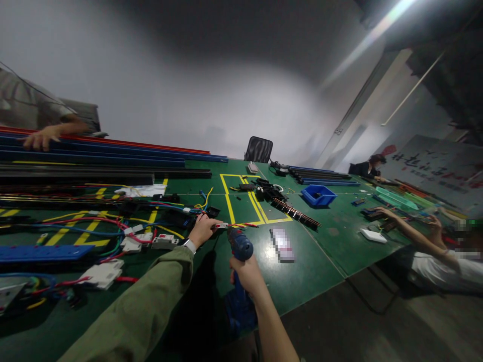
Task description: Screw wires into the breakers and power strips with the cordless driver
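My right hand (pixel 251 274) is wrapped round the grip of a blue cordless drill (pixel 240 245), whose front end points away from me over the table. My left hand (pixel 204 230), below an olive sleeve and a white wristband, pinches a small white connector (pixel 222 225) with a red mark. Close to the drill's front, a red twisted wire (pixel 247 225) extends to the right of this connector. Whether the drill's tip touches the connector is hidden. Left of my left hand lie coloured wires (pixel 109 219) and white connector blocks (pixel 101 274).
A blue power strip (pixel 45 253) lies at left; long blue and red rails (pixel 151 152) run behind. A copper-coloured strip (pixel 296 212), a pixelated flat object (pixel 282 245) and a blue bin (pixel 318 195) stand right. Co-workers' hands (pixel 42 138) show left and right.
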The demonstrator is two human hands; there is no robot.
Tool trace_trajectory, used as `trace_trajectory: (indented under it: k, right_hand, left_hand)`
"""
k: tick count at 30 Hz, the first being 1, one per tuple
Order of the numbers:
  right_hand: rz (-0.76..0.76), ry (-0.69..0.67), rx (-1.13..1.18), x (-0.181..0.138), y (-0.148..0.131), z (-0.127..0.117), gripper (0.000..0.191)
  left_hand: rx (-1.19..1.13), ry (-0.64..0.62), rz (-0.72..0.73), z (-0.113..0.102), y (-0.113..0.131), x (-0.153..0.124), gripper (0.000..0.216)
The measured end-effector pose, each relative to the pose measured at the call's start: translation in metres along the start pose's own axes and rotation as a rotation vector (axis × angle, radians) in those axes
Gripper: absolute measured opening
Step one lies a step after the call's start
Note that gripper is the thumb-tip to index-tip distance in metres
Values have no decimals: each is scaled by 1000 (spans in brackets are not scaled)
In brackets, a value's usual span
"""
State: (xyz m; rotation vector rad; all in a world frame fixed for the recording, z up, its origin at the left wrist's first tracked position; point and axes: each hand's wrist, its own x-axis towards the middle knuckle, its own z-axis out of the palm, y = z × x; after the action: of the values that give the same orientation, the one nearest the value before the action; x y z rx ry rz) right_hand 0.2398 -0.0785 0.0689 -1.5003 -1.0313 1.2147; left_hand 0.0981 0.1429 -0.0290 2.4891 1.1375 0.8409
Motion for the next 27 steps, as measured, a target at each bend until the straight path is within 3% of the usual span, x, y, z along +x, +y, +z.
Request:
trace_trajectory:
  k: [17, 22, 27]
  right_hand:
    - [-23, 43, 20, -4, -5, 3, 22]
    - [51, -6, 15, -1, -4, 0, 22]
    - [-4, 4, 32, 0, 1, 0, 22]
  left_hand:
    - [-14, 0, -13, 2, -2, 0, 33]
    - [5, 2, -11, 3, -3, 0, 34]
    - [0, 3, -7, 3, -3, 0, 34]
